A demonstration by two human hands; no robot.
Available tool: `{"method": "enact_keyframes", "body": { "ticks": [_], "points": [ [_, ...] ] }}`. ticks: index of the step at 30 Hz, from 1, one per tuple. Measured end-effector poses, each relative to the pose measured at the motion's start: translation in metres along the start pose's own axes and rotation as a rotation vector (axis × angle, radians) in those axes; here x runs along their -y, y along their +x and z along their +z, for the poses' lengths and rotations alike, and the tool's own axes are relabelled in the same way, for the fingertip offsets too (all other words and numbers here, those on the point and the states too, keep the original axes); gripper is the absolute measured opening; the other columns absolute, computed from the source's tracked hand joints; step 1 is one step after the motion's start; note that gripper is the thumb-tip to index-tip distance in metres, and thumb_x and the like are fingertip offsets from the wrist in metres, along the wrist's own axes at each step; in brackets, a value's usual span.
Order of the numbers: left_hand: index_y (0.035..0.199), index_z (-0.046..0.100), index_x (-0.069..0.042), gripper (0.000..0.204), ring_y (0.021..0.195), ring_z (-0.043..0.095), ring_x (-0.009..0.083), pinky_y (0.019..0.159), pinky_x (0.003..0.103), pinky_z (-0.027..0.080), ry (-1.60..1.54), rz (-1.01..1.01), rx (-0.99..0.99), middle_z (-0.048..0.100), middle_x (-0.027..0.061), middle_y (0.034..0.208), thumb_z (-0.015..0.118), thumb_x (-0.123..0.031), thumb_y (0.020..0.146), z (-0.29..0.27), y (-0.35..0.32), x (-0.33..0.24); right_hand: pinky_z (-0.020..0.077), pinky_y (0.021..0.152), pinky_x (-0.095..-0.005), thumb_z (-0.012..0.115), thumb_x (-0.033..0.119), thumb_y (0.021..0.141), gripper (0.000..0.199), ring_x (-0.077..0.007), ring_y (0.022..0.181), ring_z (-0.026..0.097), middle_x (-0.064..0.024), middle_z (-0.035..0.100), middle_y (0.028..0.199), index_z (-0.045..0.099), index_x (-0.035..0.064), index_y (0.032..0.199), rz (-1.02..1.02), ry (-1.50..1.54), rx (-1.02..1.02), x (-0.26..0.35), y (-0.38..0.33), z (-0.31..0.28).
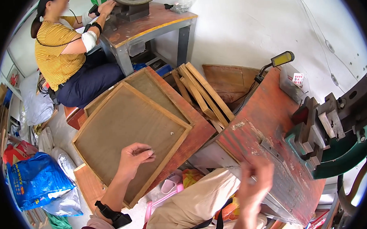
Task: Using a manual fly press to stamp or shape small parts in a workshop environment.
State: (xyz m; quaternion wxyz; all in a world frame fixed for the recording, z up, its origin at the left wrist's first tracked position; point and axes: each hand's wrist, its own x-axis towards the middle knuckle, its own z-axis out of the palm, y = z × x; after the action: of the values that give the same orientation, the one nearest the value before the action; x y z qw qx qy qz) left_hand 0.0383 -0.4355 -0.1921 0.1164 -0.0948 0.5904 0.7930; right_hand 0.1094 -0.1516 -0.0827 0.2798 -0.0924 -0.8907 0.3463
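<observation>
Left hand (pixel 133 157): fingers curled together over the shallow wooden-framed mesh tray (pixel 110 130), pinching a tiny pale piece.
Right hand (pixel 254 180): blurred, grip cannot be told, above the worn red wooden workbench (pixel 261 123).
Tray: flat, stacked on another, left of the bench.
Nearby: green metal press (pixel 336 136); blue plastic sack (pixel 32 178).

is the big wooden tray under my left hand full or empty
Nearly empty: the wooden tray shows bare mesh, with only a tiny pale piece near its right edge. The left hand pinches something small.

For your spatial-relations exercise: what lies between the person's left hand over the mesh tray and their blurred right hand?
In the head view, between the left hand and right hand lie the mesh tray's wooden frame, the red board's edge and the red workbench's corner.
</observation>
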Motion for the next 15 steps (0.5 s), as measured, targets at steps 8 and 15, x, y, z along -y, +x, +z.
{"method": "enact_keyframes", "body": {
  "ticks": [8, 15],
  "points": [
    [0.095, 0.062, 0.004, 0.014, 0.076, 0.066, 0.0199, 0.071, 0.032, 0.058, -0.005, 0.013, -0.034, 0.065, 0.0126, 0.086, 0.066, -0.002, 0.083, -0.003, 0.006, 0.004, 0.0482, 0.076, -0.0398, 0.063, 0.008, 0.082, 0.015, -0.0328, 0.087, 0.057, -0.0149, 0.059, 0.090, 0.061, 0.0009, 0.095, -0.248, 0.024, 0.354, -0.039, -0.002, 0.217],
    [0.095, 0.061, 0.004, 0.015, 0.076, 0.066, 0.0208, 0.070, 0.032, 0.058, -0.007, -0.041, -0.069, 0.065, 0.0132, 0.086, 0.066, -0.001, 0.082, -0.022, 0.011, 0.019, 0.0476, 0.077, -0.0377, 0.064, 0.007, 0.075, 0.014, -0.0290, 0.087, 0.058, -0.0136, 0.059, 0.088, 0.059, 0.0054, 0.088, -0.266, -0.387, 0.520, -0.044, 0.008, 0.267]
  ]
}}
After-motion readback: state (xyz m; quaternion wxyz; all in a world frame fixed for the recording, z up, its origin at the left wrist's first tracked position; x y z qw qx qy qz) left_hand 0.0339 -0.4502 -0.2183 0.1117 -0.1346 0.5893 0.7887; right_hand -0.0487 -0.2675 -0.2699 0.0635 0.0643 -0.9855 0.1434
